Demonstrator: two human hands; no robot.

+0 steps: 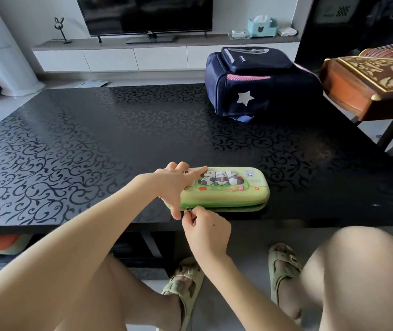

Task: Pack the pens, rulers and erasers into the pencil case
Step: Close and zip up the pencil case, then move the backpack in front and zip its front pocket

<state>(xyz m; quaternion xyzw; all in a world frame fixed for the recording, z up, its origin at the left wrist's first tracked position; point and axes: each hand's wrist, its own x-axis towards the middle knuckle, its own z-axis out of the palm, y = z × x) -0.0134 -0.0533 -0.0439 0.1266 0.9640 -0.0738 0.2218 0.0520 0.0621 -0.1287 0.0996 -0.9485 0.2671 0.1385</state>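
A green pencil case (236,189) with three pandas printed on its lid lies closed near the front edge of the black table (95,151). My left hand (174,185) rests across the case's left end, index finger stretched flat over the lid and thumb down its front side. Just below, my right hand (202,225) pinches the small zipper pull (188,211) at the case's front left corner. No pens, rulers or erasers are in sight.
A navy backpack (262,84) with a white star stands at the table's back right. To the far right is a carved wooden instrument (369,84) on a stand. Behind the table are a TV and a white cabinet. My knees and sandalled feet show below the table edge.
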